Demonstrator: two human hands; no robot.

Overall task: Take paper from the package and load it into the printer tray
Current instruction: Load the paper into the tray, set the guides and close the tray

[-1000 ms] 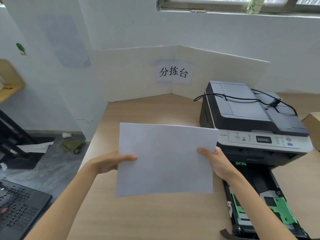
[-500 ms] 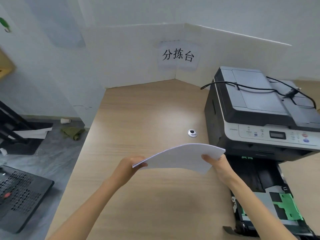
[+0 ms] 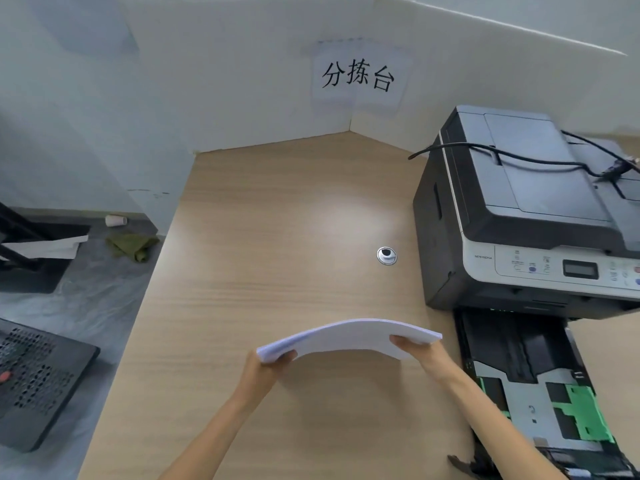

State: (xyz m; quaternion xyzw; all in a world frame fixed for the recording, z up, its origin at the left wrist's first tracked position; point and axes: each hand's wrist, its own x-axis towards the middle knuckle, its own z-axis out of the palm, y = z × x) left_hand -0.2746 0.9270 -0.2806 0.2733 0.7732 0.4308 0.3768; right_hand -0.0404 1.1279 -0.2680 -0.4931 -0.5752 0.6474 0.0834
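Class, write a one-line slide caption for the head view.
Both hands, left and right, hold a bowed paper stack above the desk, beside the printer's open tray.

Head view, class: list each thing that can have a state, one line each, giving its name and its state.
Paper stack: held off the desk, bowed upward in the middle.
Left hand: gripping the stack's left end.
Right hand: gripping the stack's right end.
Printer tray: pulled out, no paper visible inside.
Printer: top lid closed, cable lying across it.
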